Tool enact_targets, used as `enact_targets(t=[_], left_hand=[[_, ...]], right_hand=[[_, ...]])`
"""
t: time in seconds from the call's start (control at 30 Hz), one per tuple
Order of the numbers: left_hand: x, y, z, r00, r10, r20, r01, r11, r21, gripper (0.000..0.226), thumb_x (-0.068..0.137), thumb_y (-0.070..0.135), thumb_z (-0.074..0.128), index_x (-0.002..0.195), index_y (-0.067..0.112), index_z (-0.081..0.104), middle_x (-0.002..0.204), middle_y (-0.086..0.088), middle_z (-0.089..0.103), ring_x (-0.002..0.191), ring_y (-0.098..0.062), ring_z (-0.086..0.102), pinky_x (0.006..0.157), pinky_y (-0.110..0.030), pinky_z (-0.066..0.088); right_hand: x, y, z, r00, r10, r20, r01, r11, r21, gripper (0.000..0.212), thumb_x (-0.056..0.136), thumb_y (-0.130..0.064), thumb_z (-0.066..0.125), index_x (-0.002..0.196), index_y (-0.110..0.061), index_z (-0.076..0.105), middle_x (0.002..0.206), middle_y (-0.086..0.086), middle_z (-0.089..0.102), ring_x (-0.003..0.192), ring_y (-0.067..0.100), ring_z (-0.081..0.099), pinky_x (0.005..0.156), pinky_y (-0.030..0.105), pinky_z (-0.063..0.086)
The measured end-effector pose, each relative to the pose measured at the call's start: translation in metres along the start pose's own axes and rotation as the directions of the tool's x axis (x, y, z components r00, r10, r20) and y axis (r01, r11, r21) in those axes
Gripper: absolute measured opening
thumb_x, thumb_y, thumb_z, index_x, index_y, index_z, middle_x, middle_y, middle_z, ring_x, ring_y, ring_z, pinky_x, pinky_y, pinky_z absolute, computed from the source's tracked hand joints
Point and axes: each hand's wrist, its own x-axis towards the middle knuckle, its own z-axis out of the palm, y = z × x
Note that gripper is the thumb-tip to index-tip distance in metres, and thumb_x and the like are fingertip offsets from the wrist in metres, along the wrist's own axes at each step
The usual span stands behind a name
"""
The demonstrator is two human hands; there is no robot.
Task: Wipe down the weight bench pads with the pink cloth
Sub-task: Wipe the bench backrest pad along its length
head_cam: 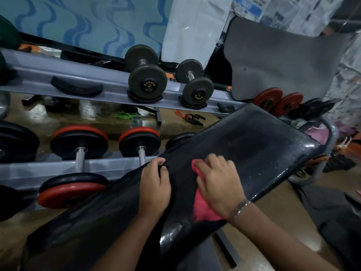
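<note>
Dumbbell racks (109, 81) are filling the upper left; at lower centre the left hand (155, 184) is gripping the edge of the bench pad (254, 145), likely steadying it, while the right hand (218, 184), fingers bent, is pressing the pink cloth (203, 210) down.

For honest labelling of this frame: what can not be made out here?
Head view:
Crumpled pink cloth: mostly covered by the right hand.
Left hand fingertips: curled over the black padded bench edge.
Bench's near end: cut off by the bottom edge.
Dark round dumbbell weight number: too small.
</note>
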Motion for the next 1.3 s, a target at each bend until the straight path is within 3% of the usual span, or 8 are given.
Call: enact_targets(t=[0.13, 0.27, 0.43, 0.63, 0.8, 0.97, 1.13, 1.3], left_hand=[[-0.006, 0.0, 0.0, 0.988, 0.15, 0.041, -0.155, 0.973, 0.173, 0.02, 0.098, 0.012, 0.053, 0.116, 0.018, 0.06, 0.113, 0.013, 0.057, 0.113, -0.01, 0.05, 0.098, -0.021, 0.034], [-0.006, 0.001, 0.002, 0.983, 0.168, 0.071, -0.181, 0.953, 0.243, 0.022, 0.097, 0.011, 0.054, 0.118, 0.015, 0.06, 0.117, 0.005, 0.06, 0.115, -0.013, 0.049, 0.101, -0.026, 0.037], [-0.007, 0.0, 0.002, 0.98, 0.184, 0.075, -0.197, 0.946, 0.258, 0.022, 0.096, 0.011, 0.054, 0.117, 0.016, 0.059, 0.117, 0.004, 0.06, 0.114, -0.015, 0.05, 0.1, -0.026, 0.035], [-0.008, 0.002, 0.004, 0.978, 0.194, 0.075, -0.207, 0.94, 0.273, 0.021, 0.097, 0.013, 0.053, 0.117, 0.017, 0.059, 0.115, 0.007, 0.058, 0.112, -0.01, 0.048, 0.099, -0.026, 0.035], [-0.008, 0.002, 0.003, 0.983, 0.171, 0.072, -0.184, 0.948, 0.26, 0.02, 0.097, 0.014, 0.053, 0.116, 0.019, 0.059, 0.114, 0.009, 0.058, 0.111, -0.008, 0.048, 0.098, -0.028, 0.037], [-0.004, 0.006, 0.005, 0.984, 0.157, 0.08, -0.174, 0.935, 0.31, 0.012, 0.097, 0.019, 0.053, 0.108, 0.02, 0.058, 0.104, 0.012, 0.053, 0.102, -0.009, 0.047, 0.091, -0.03, 0.04], [0.008, 0.02, 0.011, 0.972, 0.193, 0.137, -0.234, 0.869, 0.435, 0.02, 0.094, 0.024, 0.056, 0.113, 0.018, 0.059, 0.111, 0.0, 0.059, 0.107, -0.022, 0.052, 0.095, -0.04, 0.044], [0.022, 0.047, 0.037, 0.926, 0.299, 0.229, -0.37, 0.834, 0.408, 0.033, 0.096, 0.024, 0.054, 0.126, 0.014, 0.059, 0.127, -0.003, 0.058, 0.122, -0.023, 0.051, 0.106, -0.039, 0.04]], right_hand=[[-0.015, 0.004, -0.007, 0.982, -0.185, 0.028, 0.183, 0.981, 0.062, 0.029, 0.084, -0.037, 0.052, 0.11, -0.032, 0.065, 0.094, -0.004, 0.053, 0.083, 0.023, 0.05, 0.07, 0.04, 0.039], [-0.003, 0.015, -0.01, 0.993, 0.095, -0.066, -0.091, 0.993, 0.071, 0.02, 0.087, -0.025, 0.062, 0.105, -0.031, 0.067, 0.089, -0.004, 0.054, 0.08, 0.024, 0.05, 0.068, 0.038, 0.035], [-0.042, 0.001, -0.021, 0.976, -0.216, 0.024, 0.212, 0.97, 0.119, 0.035, 0.079, -0.025, 0.056, 0.111, -0.036, 0.063, 0.099, -0.009, 0.055, 0.088, 0.021, 0.05, 0.074, 0.039, 0.04], [-0.033, 0.036, -0.029, 0.992, 0.114, -0.046, -0.109, 0.988, 0.107, 0.031, 0.083, -0.025, 0.059, 0.111, -0.037, 0.063, 0.099, -0.008, 0.054, 0.087, 0.021, 0.047, 0.073, 0.039, 0.037], [-0.058, 0.039, -0.023, 0.982, -0.182, -0.042, 0.185, 0.976, 0.111, 0.03, 0.087, -0.032, 0.059, 0.117, -0.034, 0.062, 0.105, -0.007, 0.058, 0.089, 0.022, 0.052, 0.073, 0.039, 0.039], [-0.039, 0.069, -0.026, 0.979, 0.147, -0.141, -0.134, 0.986, 0.098, 0.032, 0.085, -0.031, 0.059, 0.116, -0.033, 0.066, 0.102, -0.004, 0.058, 0.089, 0.025, 0.051, 0.075, 0.04, 0.038], [-0.06, 0.065, -0.024, 0.983, -0.148, -0.111, 0.163, 0.977, 0.135, 0.031, 0.088, -0.03, 0.057, 0.118, -0.029, 0.065, 0.105, -0.004, 0.059, 0.084, 0.023, 0.051, 0.071, 0.039, 0.038], [-0.041, 0.088, -0.027, 0.971, 0.147, -0.19, -0.128, 0.986, 0.109, 0.031, 0.085, -0.03, 0.06, 0.114, -0.029, 0.068, 0.103, -0.003, 0.059, 0.087, 0.026, 0.051, 0.074, 0.04, 0.037]])
